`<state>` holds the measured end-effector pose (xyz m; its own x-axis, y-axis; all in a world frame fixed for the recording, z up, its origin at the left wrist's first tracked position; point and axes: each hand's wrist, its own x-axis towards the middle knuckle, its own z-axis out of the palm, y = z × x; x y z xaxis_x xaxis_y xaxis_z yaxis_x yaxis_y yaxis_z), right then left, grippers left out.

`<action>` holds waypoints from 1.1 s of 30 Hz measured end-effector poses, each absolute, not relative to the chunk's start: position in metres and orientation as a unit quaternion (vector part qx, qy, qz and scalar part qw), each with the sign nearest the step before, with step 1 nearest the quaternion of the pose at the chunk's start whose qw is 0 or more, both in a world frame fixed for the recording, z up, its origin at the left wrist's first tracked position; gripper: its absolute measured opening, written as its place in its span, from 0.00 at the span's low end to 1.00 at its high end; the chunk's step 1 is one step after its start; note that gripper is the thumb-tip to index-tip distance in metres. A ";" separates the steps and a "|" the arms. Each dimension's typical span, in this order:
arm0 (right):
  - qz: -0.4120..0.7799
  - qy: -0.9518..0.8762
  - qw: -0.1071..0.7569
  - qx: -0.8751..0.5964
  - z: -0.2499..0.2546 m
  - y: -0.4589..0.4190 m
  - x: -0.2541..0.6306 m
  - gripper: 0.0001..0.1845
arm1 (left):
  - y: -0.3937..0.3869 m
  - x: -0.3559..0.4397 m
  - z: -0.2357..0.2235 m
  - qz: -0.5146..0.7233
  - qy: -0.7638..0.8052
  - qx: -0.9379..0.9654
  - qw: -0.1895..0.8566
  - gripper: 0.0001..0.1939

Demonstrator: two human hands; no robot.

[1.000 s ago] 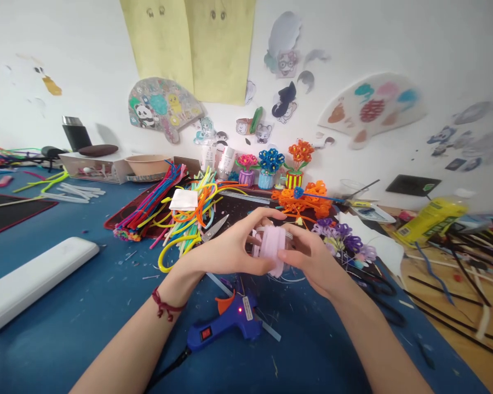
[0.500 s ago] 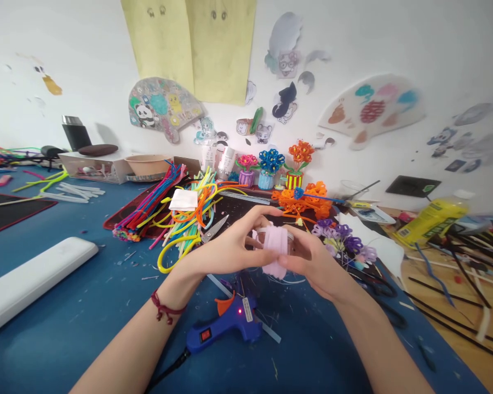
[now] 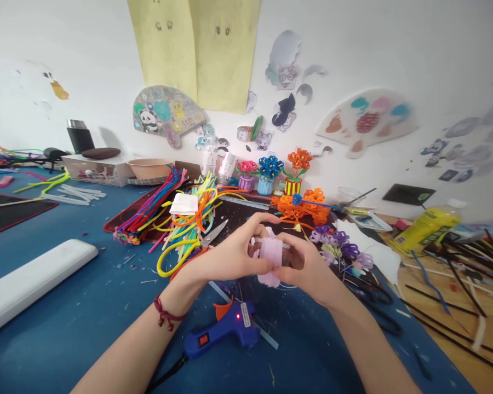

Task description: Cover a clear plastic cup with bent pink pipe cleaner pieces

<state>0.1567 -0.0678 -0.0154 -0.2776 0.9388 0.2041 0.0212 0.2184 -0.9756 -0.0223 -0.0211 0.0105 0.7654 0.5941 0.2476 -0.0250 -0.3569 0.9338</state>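
Between both hands is a small round clear cup wrapped in fuzzy pale pink pipe cleaner (image 3: pixel 270 253). My left hand (image 3: pixel 240 249) grips its left side, thumb along the front and index finger arched over the top. From the right, my right hand (image 3: pixel 308 268) pinches it with the thumb at the lower front; its other fingers are partly hidden behind. Below the hands a blue hot glue gun (image 3: pixel 224 330) lies on the blue table, its small red light lit. Scissors with yellow handles (image 3: pixel 163 264) rest near my left wrist, blades toward my hand.
Colourful pipe cleaners (image 3: pixel 148 210) lie in a tray behind the scissors. Purple pipe-cleaner flowers (image 3: pixel 345 246) and orange ones (image 3: pixel 312 205) sit beyond my right hand. Potted flowers (image 3: pixel 270 169) line the wall. A white case (image 3: pixel 36 284) is at left, a yellow bottle (image 3: pixel 427 227) at right.
Both hands keep hold of the pink-wrapped cup and have turned it slightly between the fingers. The view has tilted up a little, so the wall and table items sit lower.
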 end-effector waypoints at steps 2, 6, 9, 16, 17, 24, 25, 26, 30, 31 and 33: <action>0.494 -0.629 0.462 -0.383 -0.016 -0.068 0.157 0.13 | -0.020 -0.024 0.011 0.285 0.182 0.774 0.535 0.29; 0.490 -0.635 0.449 -0.395 -0.016 -0.068 0.158 0.14 | -0.017 -0.026 0.009 0.282 0.187 0.759 0.556 0.27; 0.481 -0.645 0.447 -0.391 -0.016 -0.067 0.158 0.12 | -0.017 -0.025 0.008 0.290 0.192 0.741 0.574 0.28; 0.520 -0.608 0.457 -0.389 -0.015 -0.067 0.158 0.18 | -0.019 -0.023 0.010 0.303 0.184 0.708 0.611 0.25; 0.530 -0.602 0.459 -0.382 -0.015 -0.067 0.158 0.18 | -0.019 -0.023 0.010 0.305 0.181 0.701 0.619 0.24; 0.530 -0.596 0.474 -0.373 -0.016 -0.066 0.155 0.17 | -0.014 -0.024 0.007 0.324 0.193 0.669 0.640 0.23; 0.528 -0.595 0.472 -0.380 -0.017 -0.066 0.155 0.17 | -0.014 -0.024 0.006 0.324 0.194 0.667 0.642 0.23; 0.526 -0.593 0.469 -0.389 -0.018 -0.065 0.154 0.17 | -0.014 -0.024 0.006 0.323 0.195 0.664 0.645 0.24; 0.532 -0.586 0.458 -0.404 -0.022 -0.064 0.155 0.17 | -0.013 -0.022 0.003 0.330 0.192 0.657 0.650 0.24; 0.537 -0.587 0.455 -0.401 -0.023 -0.064 0.155 0.17 | -0.013 -0.021 0.002 0.333 0.190 0.656 0.650 0.25; 0.550 -0.589 0.449 -0.387 -0.025 -0.064 0.156 0.19 | -0.013 -0.020 0.002 0.344 0.191 0.653 0.647 0.25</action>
